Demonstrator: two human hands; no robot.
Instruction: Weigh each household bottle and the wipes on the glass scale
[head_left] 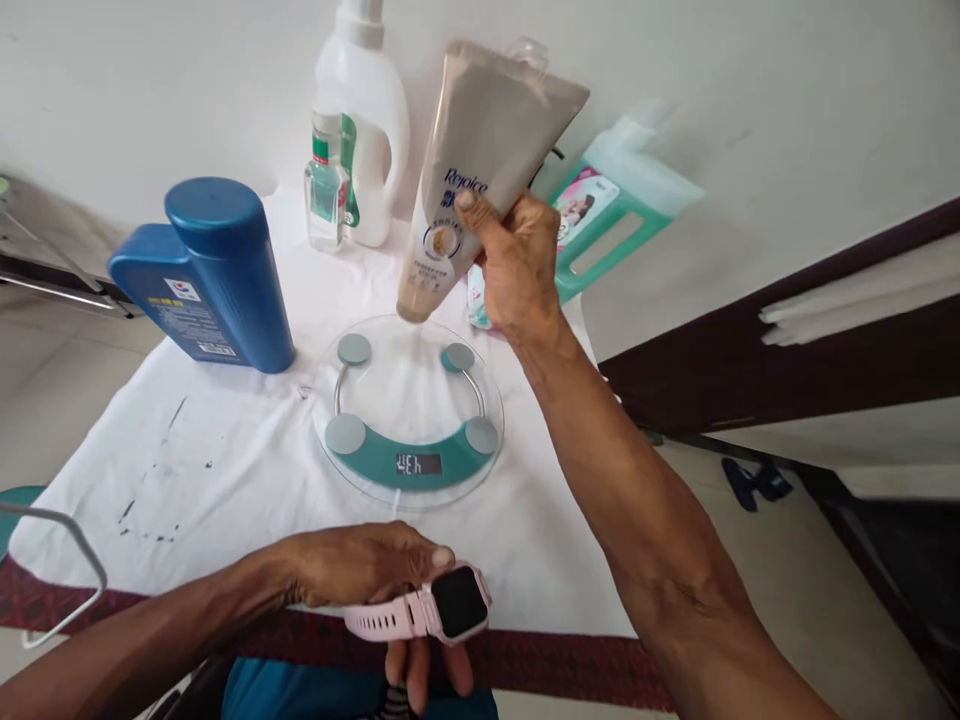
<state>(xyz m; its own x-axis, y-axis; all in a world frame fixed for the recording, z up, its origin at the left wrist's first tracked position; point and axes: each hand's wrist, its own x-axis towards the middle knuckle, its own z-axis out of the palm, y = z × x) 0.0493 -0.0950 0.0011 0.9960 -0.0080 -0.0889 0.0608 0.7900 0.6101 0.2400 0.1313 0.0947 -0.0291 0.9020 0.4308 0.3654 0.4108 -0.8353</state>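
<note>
My right hand (517, 265) is closed round a beige tube (480, 160) marked "Rejoice", held cap down just above the far edge of a round glass scale (409, 410). The scale's small display (418, 464) is lit with digits. My left hand (367, 570) grips a pink smartwatch (435, 608) by its strap at the near edge of the table, screen dark and facing up.
A white cloth (187, 460) with dark marks covers the table. At the back stand a blue bottle (210, 275), a small clear bottle (326, 185), a white jug (367, 110) and a tilted green jug (615, 210). A dark door frame (787, 330) is at right.
</note>
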